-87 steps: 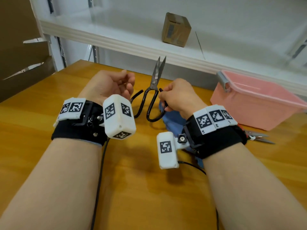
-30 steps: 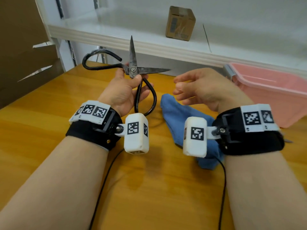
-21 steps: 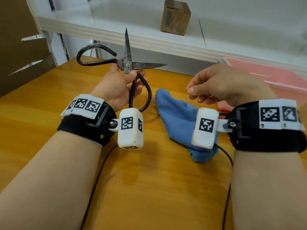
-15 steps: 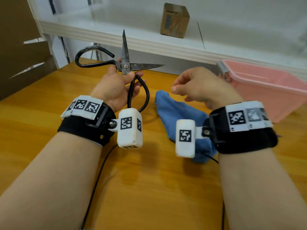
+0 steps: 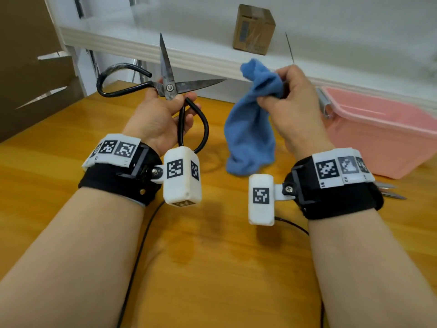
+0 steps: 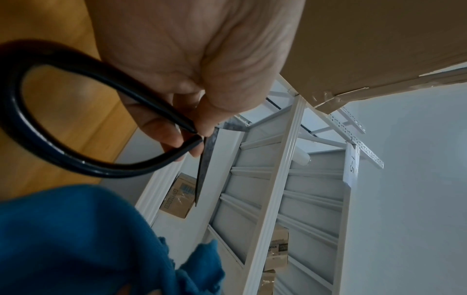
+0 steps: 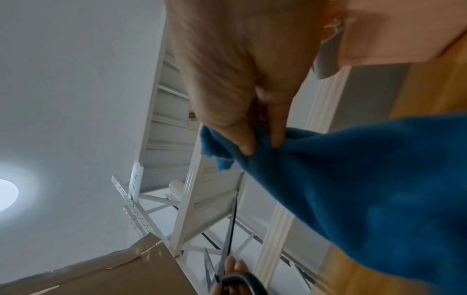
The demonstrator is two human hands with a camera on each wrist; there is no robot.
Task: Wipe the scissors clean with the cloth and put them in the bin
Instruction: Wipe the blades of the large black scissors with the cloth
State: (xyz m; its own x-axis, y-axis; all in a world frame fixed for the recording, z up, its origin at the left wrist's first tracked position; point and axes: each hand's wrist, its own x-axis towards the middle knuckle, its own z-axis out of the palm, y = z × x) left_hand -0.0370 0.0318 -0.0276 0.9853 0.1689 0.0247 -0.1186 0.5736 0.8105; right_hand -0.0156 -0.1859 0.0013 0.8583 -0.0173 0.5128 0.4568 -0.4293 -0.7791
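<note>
My left hand (image 5: 163,110) grips the black-handled scissors (image 5: 169,87) near their pivot and holds them up above the table, blades spread wide, one pointing up and one to the right. In the left wrist view the fingers (image 6: 177,127) curl round one handle loop of the scissors (image 6: 76,119). My right hand (image 5: 293,98) pinches the blue cloth (image 5: 253,129) at its top, lifted off the table and hanging down, just right of the blade tips. The right wrist view shows thumb and finger pinching the cloth (image 7: 353,189). The pink bin (image 5: 383,129) stands at the right.
A wooden table (image 5: 212,268) lies under both arms. A white shelf (image 5: 189,50) with a small cardboard box (image 5: 254,29) runs along the back. Metal pliers (image 5: 387,191) lie by the bin behind my right wrist. Brown cardboard (image 5: 28,67) stands at the left.
My right hand has dropped onto the cloth, pinched it and lifted it off the table toward the scissors. My left hand keeps holding the spread scissors in about the same place.
</note>
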